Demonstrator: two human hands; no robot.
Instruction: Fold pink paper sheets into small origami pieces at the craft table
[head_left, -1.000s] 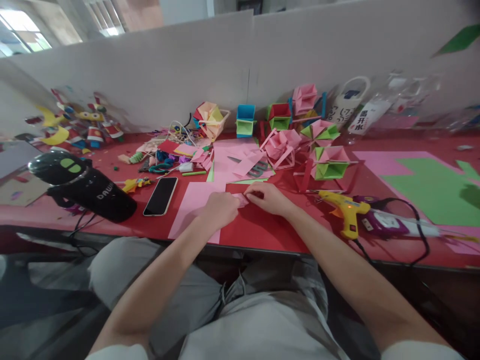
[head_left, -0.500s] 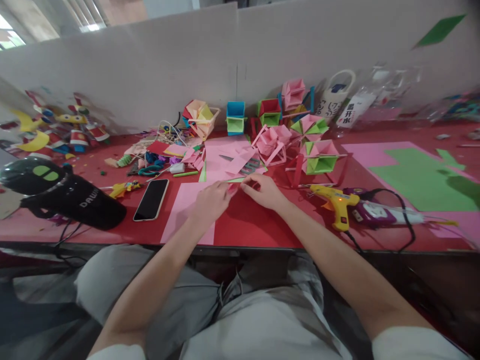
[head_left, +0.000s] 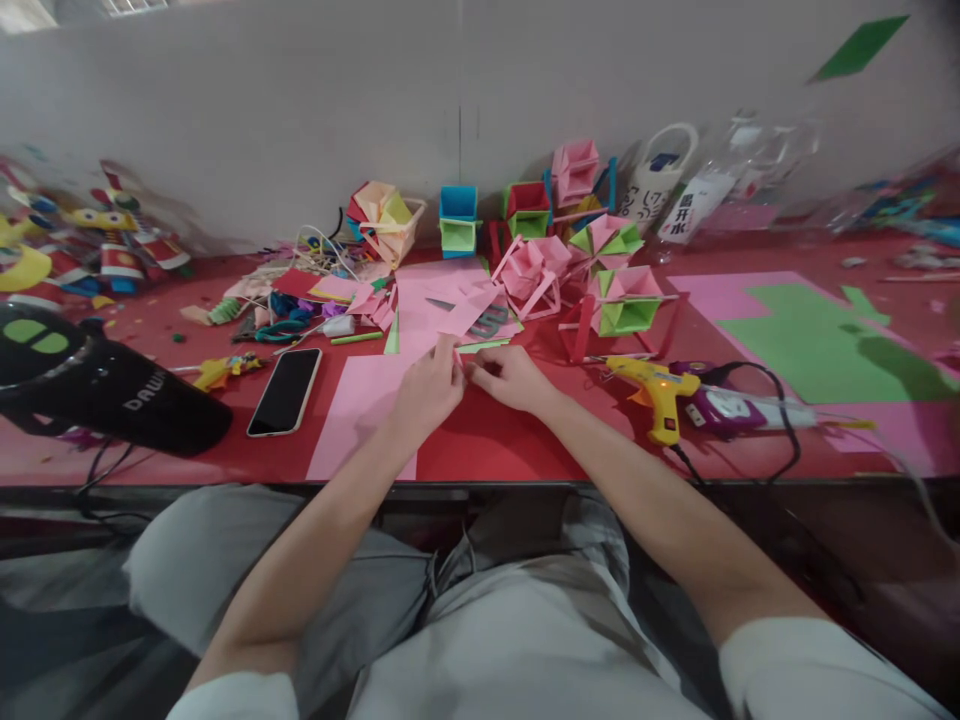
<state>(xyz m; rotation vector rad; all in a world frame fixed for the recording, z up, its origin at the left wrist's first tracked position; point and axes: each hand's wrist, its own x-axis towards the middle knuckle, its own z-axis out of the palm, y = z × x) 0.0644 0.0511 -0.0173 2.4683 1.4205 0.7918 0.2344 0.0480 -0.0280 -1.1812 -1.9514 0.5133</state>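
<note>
Both hands meet over the near middle of the red table. My left hand [head_left: 429, 388] is closed, its fingers pinching a small pink paper piece [head_left: 458, 358] that is mostly hidden. My right hand [head_left: 519, 378] is closed too, with its fingertips against the same piece from the other side. Under my left hand lies a pink paper sheet [head_left: 349, 405]. Just beyond the hands, scissors [head_left: 489, 320] rest partly covered by pink paper scraps [head_left: 431, 290].
Left stand a black tumbler [head_left: 161, 405] and a phone [head_left: 285, 393]. On the right lie a yellow glue gun [head_left: 660, 390] and a purple-and-white power strip [head_left: 731, 412]. Folded-paper models [head_left: 628, 302] line the back, with a water bottle [head_left: 701, 200] by the wall. Green paper [head_left: 825, 345] lies farther right.
The view has tilted down and shifted slightly right. My hands have drawn closer together, and the pink piece is now more hidden between their fingers.
</note>
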